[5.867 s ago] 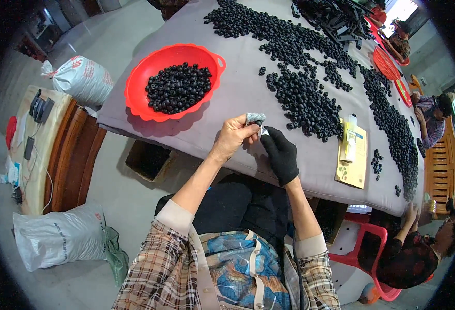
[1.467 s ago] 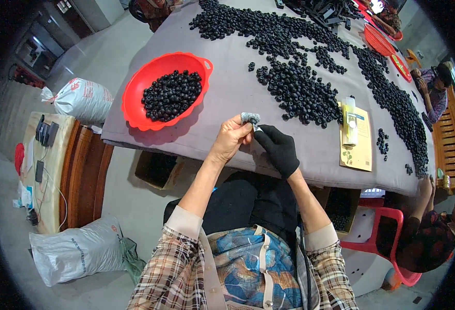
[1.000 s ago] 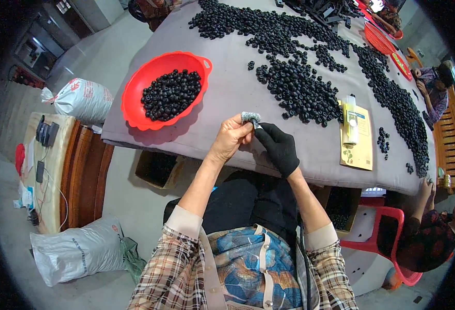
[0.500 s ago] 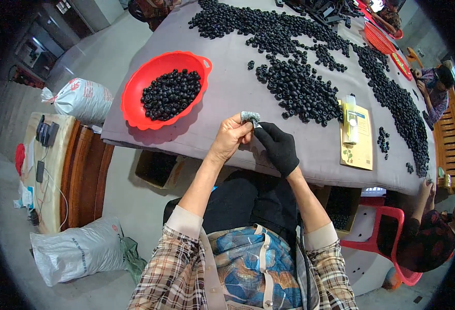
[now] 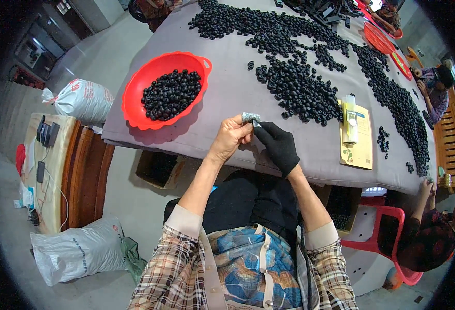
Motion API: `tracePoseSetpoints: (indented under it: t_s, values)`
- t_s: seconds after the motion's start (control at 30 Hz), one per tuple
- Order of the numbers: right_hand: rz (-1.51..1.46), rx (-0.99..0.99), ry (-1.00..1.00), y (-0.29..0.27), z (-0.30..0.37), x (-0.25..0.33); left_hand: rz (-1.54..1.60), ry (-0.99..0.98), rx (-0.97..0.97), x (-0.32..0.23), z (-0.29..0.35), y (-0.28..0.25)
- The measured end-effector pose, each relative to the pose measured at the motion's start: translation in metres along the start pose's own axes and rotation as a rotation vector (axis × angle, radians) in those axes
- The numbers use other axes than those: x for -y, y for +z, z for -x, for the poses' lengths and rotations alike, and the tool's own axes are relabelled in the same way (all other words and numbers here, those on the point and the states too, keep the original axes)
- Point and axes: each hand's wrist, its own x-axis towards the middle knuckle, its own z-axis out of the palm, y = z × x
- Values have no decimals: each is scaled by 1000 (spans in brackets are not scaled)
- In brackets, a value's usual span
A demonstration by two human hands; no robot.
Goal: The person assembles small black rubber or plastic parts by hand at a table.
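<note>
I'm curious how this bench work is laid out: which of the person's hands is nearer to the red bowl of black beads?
Left. The bare left hand sits just right of the red bowl. The black-gloved right hand lies beyond it, farther from the bowl.

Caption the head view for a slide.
Bare left hand and black-gloved right hand pinch a small grey pad beside a red bowl of black rings.

A red basin (image 5: 134, 98) of small black rings sits on the grey counter (image 5: 227, 93), well left of a yellow card (image 5: 359, 142) carrying a pale tube (image 5: 349, 120). White sacks (image 5: 80, 98) lie on the floor; what may be phones (image 5: 46, 133) rest on a wooden side table.
</note>
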Motion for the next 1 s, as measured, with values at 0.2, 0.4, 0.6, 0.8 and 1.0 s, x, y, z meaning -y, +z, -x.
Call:
tracePoseSetpoints:
  t_s: [0.2, 0.4, 0.6, 0.8, 1.0]
  values:
    - [156, -18, -236, -2, 2, -12, 6, -5, -13, -2, 3, 5]
    - [53, -6, -220, 0, 5, -15, 65, 24, -15, 1, 2, 4]
    - [24, 23, -104, 2, 5, -6, 76, 33, -14, 2, 2, 1]
    - [64, -80, -152, -1, 4, -11, 138, -2, 21, -2, 1, 8]
    - [-70, -123, 204, -1, -12, 20, 50, 3, 39, 2, 2, 4]
